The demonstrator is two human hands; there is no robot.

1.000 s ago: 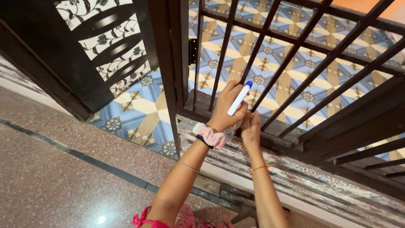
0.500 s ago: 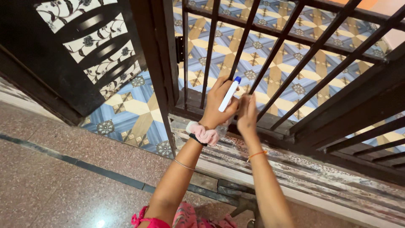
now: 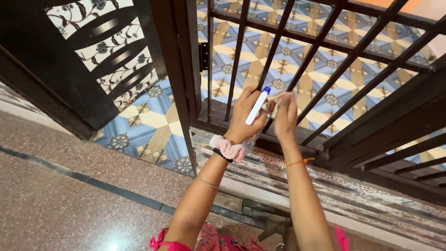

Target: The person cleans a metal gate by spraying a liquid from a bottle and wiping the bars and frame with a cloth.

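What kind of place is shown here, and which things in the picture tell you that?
Probably the entrance of a house. A dark metal grille gate stands on a worn stone threshold, with patterned blue and yellow floor tiles beyond it and speckled polished flooring on the near side. The left hand holds a white pen-like tube at the bars.

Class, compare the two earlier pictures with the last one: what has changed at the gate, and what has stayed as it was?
Both hands have shifted a little up the gate bars. The right hand now presses a pale cloth against a bar; earlier the cloth was not plain to see. The left hand still holds the white pen-like tube with a blue cap, tilted as before. The pink scrunchie remains on the left wrist.
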